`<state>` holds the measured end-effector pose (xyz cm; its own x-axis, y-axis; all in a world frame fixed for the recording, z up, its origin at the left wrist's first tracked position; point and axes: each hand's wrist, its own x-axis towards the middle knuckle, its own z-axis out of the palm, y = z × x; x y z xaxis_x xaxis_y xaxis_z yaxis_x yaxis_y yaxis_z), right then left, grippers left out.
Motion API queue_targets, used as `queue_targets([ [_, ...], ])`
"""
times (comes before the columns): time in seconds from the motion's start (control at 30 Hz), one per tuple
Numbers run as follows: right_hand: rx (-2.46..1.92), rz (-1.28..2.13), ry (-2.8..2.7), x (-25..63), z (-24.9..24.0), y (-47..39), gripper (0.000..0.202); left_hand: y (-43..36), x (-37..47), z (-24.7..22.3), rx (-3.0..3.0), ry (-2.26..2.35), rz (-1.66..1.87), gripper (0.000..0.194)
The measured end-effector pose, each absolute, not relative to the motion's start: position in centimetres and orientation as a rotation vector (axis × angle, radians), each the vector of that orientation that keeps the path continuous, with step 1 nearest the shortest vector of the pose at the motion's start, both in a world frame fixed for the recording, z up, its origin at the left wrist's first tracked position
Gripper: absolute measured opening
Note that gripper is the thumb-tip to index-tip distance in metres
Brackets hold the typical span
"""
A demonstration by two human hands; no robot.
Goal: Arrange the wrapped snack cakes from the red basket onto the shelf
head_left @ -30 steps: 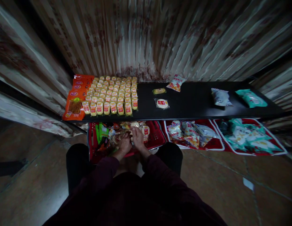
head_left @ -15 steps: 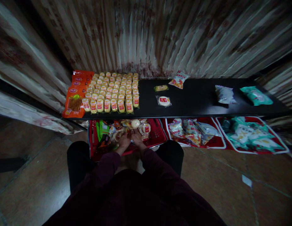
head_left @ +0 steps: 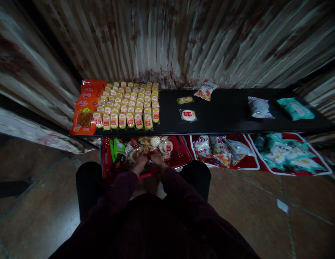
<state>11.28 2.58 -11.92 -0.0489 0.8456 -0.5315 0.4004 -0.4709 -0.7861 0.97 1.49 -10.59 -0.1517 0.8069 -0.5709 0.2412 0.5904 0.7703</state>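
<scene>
Both hands are low over the near part of a red basket (head_left: 187, 154) of wrapped snacks below the shelf. My left hand (head_left: 141, 160) is over the middle of the packets, its fingers dim and partly hidden. Close beside it, my right hand (head_left: 157, 159) points inward, and its fingertips cannot be made out. A round white wrapped cake (head_left: 155, 141) and one with a red label (head_left: 168, 146) lie just beyond my right hand. Green packets (head_left: 118, 148) fill the basket's left side. Whether either hand holds a packet is too dark to tell.
On the black shelf (head_left: 224, 120) stand rows of small wrapped cakes (head_left: 130, 121), orange packs (head_left: 83, 120), a flat round cake (head_left: 188, 115), a small yellow packet (head_left: 185, 100) and snack bags (head_left: 205, 90). Two more filled baskets (head_left: 256, 162) hang at the right.
Both hands have drawn slightly back toward the body, and the fingers now appear more bent. The basket's contents look nearly the same; the view has shifted a little.
</scene>
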Motion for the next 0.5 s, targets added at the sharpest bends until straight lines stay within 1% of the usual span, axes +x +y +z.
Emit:
queue_targets([
  [0.2,-1.838,1.473,-1.138,11.2,-12.3,1.6,0.018,1.7,0.9,-10.2,0.757,1.684,0.856,0.015],
  [0.5,-1.746,1.273,-0.988,11.0,-11.3,0.5,0.018,0.6,0.2,-9.3,0.644,1.622,1.031,0.010],
])
